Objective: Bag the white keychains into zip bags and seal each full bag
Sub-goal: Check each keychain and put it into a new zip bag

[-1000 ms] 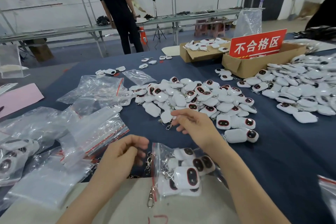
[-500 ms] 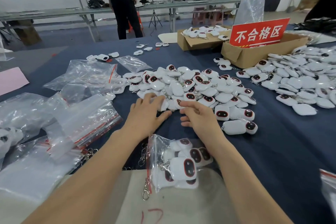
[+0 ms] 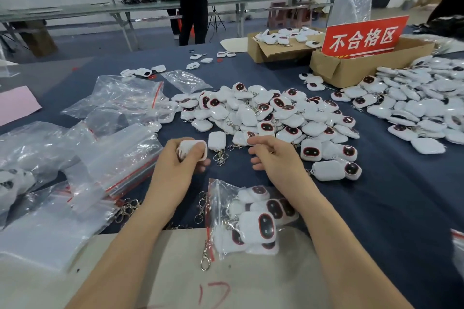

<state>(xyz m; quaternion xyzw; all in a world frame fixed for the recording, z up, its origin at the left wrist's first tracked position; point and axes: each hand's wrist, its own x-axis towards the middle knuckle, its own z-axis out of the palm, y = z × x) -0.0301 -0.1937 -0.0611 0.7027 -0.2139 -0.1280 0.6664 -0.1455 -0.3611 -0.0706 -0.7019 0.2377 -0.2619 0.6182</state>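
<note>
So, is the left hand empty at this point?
No, the left hand grips a white keychain, with its fingers curled round it.

Blue-covered table (image 3: 376,208): keychain piles (image 3: 276,113), zip bags (image 3: 120,98), cardboard boxes (image 3: 346,68), pink sheet (image 3: 15,105).

The left hand (image 3: 178,168) covers most of the white keychain (image 3: 194,147) it grips, and the fingers of the right hand (image 3: 278,160) curl under, so whether it holds anything cannot be determined. The right forearm (image 3: 326,221) hides one side of the part-filled zip bag (image 3: 223,198), and the red sign (image 3: 364,37) screens part of the cardboard box (image 3: 351,70) interior. The frame edge cuts off the standing person (image 3: 192,7) at the upper body and all but a corner of a plastic bag (image 3: 458,243) at right.
</note>
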